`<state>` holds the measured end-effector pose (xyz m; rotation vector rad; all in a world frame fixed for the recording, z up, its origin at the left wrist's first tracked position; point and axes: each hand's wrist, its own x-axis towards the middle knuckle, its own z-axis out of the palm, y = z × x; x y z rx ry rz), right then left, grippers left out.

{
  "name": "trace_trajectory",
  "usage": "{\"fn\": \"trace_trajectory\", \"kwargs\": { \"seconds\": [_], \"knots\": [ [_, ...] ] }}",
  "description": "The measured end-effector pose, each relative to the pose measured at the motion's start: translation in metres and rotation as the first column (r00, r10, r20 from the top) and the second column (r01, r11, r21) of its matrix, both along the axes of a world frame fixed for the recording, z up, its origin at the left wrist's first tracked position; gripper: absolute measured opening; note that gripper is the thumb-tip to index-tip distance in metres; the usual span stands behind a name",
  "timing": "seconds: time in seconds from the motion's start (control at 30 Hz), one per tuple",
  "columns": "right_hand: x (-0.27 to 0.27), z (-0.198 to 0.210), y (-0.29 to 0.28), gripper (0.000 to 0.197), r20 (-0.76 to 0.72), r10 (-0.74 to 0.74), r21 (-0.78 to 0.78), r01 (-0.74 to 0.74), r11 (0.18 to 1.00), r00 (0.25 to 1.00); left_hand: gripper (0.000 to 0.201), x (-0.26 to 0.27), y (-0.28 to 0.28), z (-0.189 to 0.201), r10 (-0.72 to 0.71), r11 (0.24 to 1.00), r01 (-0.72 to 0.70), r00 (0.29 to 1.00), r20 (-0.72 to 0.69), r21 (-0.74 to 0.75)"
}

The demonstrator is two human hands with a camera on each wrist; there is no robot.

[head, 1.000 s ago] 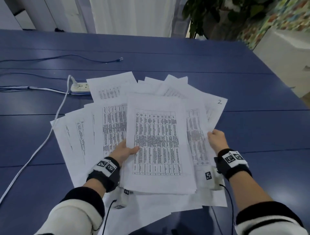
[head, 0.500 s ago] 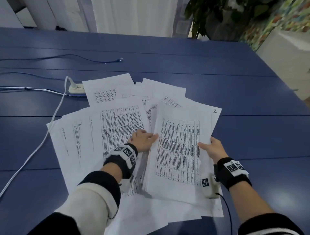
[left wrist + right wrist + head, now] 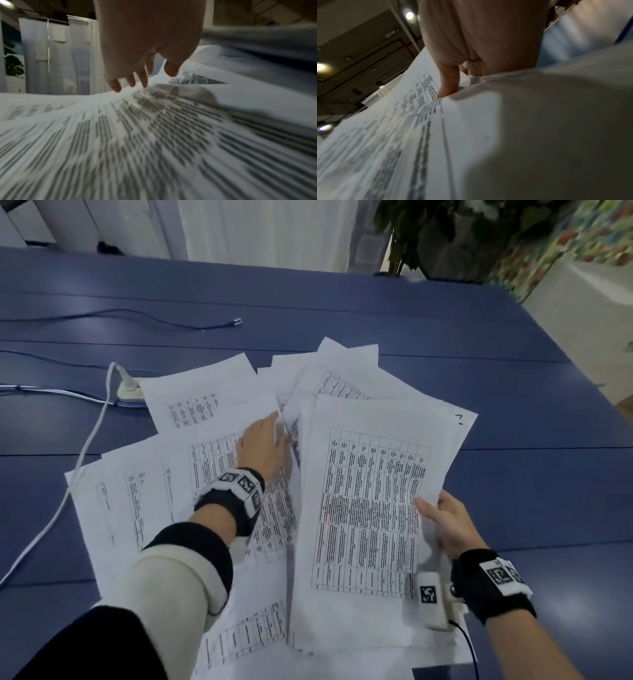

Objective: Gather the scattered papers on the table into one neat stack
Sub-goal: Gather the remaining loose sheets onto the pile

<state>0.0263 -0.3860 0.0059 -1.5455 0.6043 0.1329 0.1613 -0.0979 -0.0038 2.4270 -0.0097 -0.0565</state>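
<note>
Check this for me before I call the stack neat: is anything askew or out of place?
Yes. The papers lie fanned at different angles across the table, not squared. The right hand grips a partly gathered bundle tilted against the rest, the left hand reaches among loose sheets, and one sheet overlaps the power strip.

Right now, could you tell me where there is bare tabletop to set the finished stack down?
Bare blue table lies right of the papers, beyond the right hand, and along the far side past the loose cable. The left is crowded: power strip and white cord.
</note>
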Motion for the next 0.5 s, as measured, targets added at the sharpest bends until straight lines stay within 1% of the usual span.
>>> {"fn": "trace_trajectory", "kwargs": {
  "seconds": [0.07, 0.1, 0.17, 0.2, 0.23, 0.27, 0.33, 0.37, 0.43, 0.5],
  "knots": [
    [0.001, 0.003, -0.002, 0.019, -0.004, 0.023, 0.026, -0.023, 0.999, 1.000, 0.055, 0.022, -0.008, 0.007, -0.014, 0.996, 0.009, 0.998, -0.060, -0.087],
    [0.002, 0.002, -0.003, 0.019, -0.006, 0.023, 0.038, -0.023, 0.999, 1.000, 0.057, 0.031, -0.011, 0.009, -0.002, 0.995, -0.008, 0.994, -0.105, -0.097],
    [0.004, 0.003, -0.006, 0.021, -0.007, 0.038, 0.064, -0.037, 0.997, 0.999, 0.057, 0.044, -0.014, 0.013, 0.016, 0.998, -0.026, 0.988, -0.155, -0.063],
    [0.005, 0.002, -0.008, 0.030, -0.004, 0.046, 0.073, -0.045, 0.996, 0.999, 0.055, 0.049, -0.016, 0.016, 0.007, 1.000, -0.011, 0.987, -0.160, -0.023],
    [0.006, 0.001, -0.009, 0.039, -0.010, 0.053, 0.074, -0.052, 0.996, 0.999, 0.052, 0.054, -0.017, 0.016, -0.023, 0.999, 0.027, 0.988, -0.156, 0.022],
    [0.007, 0.000, -0.010, 0.040, -0.017, 0.057, 0.066, -0.056, 0.996, 0.998, 0.050, 0.057, -0.019, 0.019, -0.064, 0.996, 0.073, 0.986, -0.156, 0.051],
    [0.010, -0.002, -0.011, 0.025, -0.011, 0.045, 0.042, -0.044, 0.998, 0.999, 0.043, 0.063, -0.021, 0.021, -0.134, 0.990, 0.138, 0.980, -0.144, 0.018],
    [0.012, -0.003, -0.011, 0.022, -0.002, 0.023, 0.029, -0.023, 0.999, 1.000, 0.038, 0.064, -0.022, 0.022, -0.149, 0.989, 0.146, 0.979, -0.138, -0.031],
    [0.014, -0.007, -0.012, 0.018, 0.009, -0.024, 0.014, 0.024, 1.000, 1.000, 0.031, 0.060, -0.023, 0.025, -0.167, 0.980, 0.139, 0.963, -0.211, -0.143],
    [0.014, -0.011, -0.013, 0.015, 0.000, -0.072, 0.017, 0.072, 0.997, 0.997, 0.028, 0.049, -0.024, 0.023, -0.197, 0.973, 0.149, 0.934, -0.296, -0.179]
  ]
}}
